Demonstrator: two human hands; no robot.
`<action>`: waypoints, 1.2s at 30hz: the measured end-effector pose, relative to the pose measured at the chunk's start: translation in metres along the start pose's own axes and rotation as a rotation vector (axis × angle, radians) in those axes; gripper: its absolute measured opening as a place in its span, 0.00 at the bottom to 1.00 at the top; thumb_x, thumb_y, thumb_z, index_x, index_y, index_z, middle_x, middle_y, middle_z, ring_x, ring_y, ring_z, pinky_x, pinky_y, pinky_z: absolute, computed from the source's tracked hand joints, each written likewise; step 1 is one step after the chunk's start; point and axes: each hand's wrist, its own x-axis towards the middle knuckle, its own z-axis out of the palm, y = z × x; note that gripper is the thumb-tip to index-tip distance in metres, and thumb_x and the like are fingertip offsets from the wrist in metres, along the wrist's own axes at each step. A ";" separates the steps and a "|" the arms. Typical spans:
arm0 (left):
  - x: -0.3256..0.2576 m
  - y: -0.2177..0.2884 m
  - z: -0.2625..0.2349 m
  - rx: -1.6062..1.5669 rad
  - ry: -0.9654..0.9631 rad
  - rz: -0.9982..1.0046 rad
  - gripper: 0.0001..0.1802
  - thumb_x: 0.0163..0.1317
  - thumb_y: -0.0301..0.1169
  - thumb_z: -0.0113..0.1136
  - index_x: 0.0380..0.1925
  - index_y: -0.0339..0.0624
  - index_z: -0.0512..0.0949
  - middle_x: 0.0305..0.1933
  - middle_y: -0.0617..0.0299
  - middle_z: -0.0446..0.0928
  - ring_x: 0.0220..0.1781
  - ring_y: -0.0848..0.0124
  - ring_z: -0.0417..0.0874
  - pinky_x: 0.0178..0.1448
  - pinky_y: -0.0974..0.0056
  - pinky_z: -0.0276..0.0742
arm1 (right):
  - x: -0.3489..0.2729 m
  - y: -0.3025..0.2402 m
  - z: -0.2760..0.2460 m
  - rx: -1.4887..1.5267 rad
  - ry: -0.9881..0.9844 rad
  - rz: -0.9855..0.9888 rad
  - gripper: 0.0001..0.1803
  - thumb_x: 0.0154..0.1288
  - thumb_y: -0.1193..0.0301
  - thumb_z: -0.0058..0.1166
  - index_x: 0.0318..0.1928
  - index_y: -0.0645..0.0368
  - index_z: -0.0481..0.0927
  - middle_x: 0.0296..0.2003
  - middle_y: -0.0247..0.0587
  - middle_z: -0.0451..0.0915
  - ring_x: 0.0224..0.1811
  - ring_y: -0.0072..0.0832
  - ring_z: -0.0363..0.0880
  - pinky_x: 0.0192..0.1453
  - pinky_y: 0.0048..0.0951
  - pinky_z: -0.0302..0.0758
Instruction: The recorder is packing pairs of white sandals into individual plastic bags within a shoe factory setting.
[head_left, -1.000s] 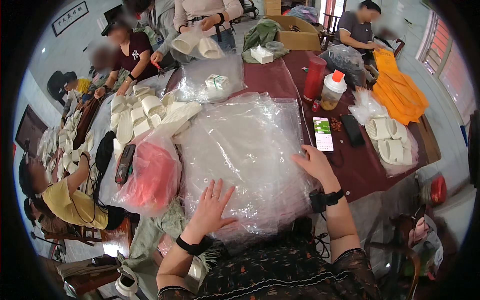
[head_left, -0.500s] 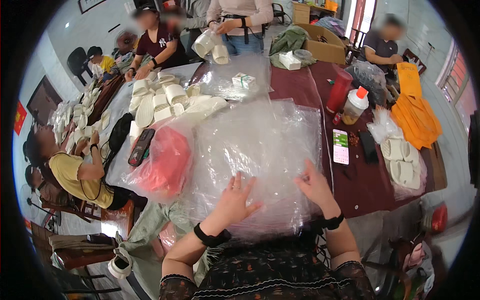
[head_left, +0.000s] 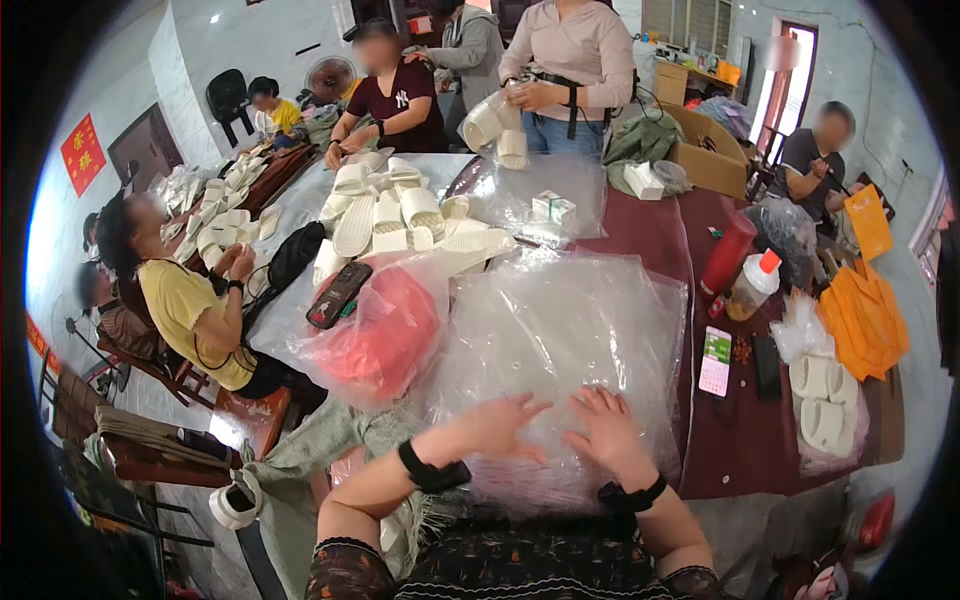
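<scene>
Clear plastic bags (head_left: pixel 560 350) lie in a wide stack on the dark red table (head_left: pixel 640 225), right before the person. Both hands press flat on the stack's near edge, fingers spread, gripping nothing: the left hand (head_left: pixel 492 428) and right hand (head_left: pixel 606 432) nearly touch. Just left of the stack sits a red bag (head_left: pixel 385 335). White slippers (head_left: pixel 400 215) are heaped beyond it. A phone (head_left: pixel 715 360) lies right of the stack.

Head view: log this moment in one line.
left hand: flat on clear bag stack | right hand: flat on stack | red bag: left of stack
</scene>
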 end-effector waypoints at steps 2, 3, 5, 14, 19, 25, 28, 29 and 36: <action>0.007 -0.020 -0.037 -0.011 0.189 -0.036 0.44 0.58 0.52 0.69 0.71 0.48 0.65 0.69 0.41 0.69 0.60 0.41 0.78 0.65 0.52 0.76 | 0.002 0.005 0.010 0.030 0.015 -0.004 0.34 0.62 0.50 0.61 0.65 0.54 0.74 0.65 0.47 0.71 0.70 0.50 0.65 0.74 0.56 0.58; 0.015 -0.025 -0.060 0.107 0.286 -0.118 0.40 0.59 0.47 0.68 0.69 0.47 0.67 0.68 0.42 0.70 0.60 0.42 0.78 0.64 0.52 0.77 | 0.001 0.007 0.011 0.056 0.027 0.006 0.35 0.61 0.49 0.62 0.64 0.53 0.75 0.65 0.47 0.71 0.70 0.50 0.65 0.73 0.57 0.58; 0.043 -0.041 -0.097 0.324 0.455 -0.300 0.33 0.60 0.38 0.67 0.65 0.42 0.71 0.66 0.44 0.72 0.62 0.44 0.76 0.61 0.50 0.78 | -0.003 0.011 0.015 0.063 0.058 0.008 0.35 0.60 0.49 0.63 0.63 0.53 0.76 0.65 0.47 0.71 0.70 0.49 0.64 0.73 0.56 0.58; 0.138 -0.233 -0.107 0.938 0.298 -0.904 0.28 0.66 0.36 0.55 0.65 0.39 0.72 0.68 0.43 0.71 0.70 0.46 0.71 0.57 0.48 0.73 | -0.002 0.002 0.022 0.133 0.134 -0.036 0.35 0.57 0.49 0.65 0.61 0.52 0.78 0.64 0.45 0.73 0.69 0.48 0.65 0.73 0.55 0.58; 0.149 -0.238 -0.099 0.852 0.462 -0.934 0.25 0.63 0.36 0.57 0.61 0.44 0.73 0.52 0.53 0.83 0.60 0.56 0.80 0.56 0.49 0.73 | -0.005 0.000 0.018 0.142 0.099 0.011 0.34 0.58 0.50 0.65 0.61 0.53 0.79 0.64 0.45 0.73 0.71 0.48 0.63 0.74 0.54 0.56; 0.139 -0.213 -0.144 0.860 0.557 -0.778 0.15 0.62 0.38 0.57 0.47 0.47 0.81 0.41 0.59 0.86 0.53 0.62 0.82 0.47 0.51 0.76 | -0.007 -0.001 0.017 0.155 0.130 0.082 0.33 0.60 0.49 0.65 0.62 0.52 0.79 0.65 0.46 0.72 0.72 0.48 0.62 0.75 0.55 0.54; 0.118 -0.216 -0.176 0.535 0.818 -0.824 0.14 0.63 0.38 0.55 0.42 0.45 0.84 0.40 0.53 0.87 0.50 0.54 0.85 0.49 0.47 0.79 | -0.007 -0.002 0.017 0.162 0.107 0.085 0.33 0.59 0.50 0.65 0.61 0.53 0.79 0.65 0.46 0.72 0.72 0.48 0.62 0.76 0.54 0.53; 0.111 -0.217 -0.184 0.332 0.937 -0.892 0.15 0.64 0.39 0.54 0.41 0.45 0.84 0.40 0.52 0.86 0.48 0.51 0.86 0.51 0.46 0.79 | -0.007 -0.001 0.020 0.158 0.115 0.064 0.34 0.58 0.51 0.66 0.61 0.53 0.79 0.65 0.46 0.72 0.72 0.48 0.62 0.76 0.54 0.53; 0.075 -0.152 -0.222 0.136 1.417 -0.589 0.14 0.65 0.40 0.56 0.45 0.49 0.85 0.39 0.48 0.85 0.43 0.46 0.85 0.46 0.46 0.78 | -0.012 0.000 0.023 0.155 0.165 0.057 0.33 0.57 0.53 0.67 0.60 0.55 0.78 0.64 0.47 0.72 0.71 0.48 0.63 0.76 0.54 0.54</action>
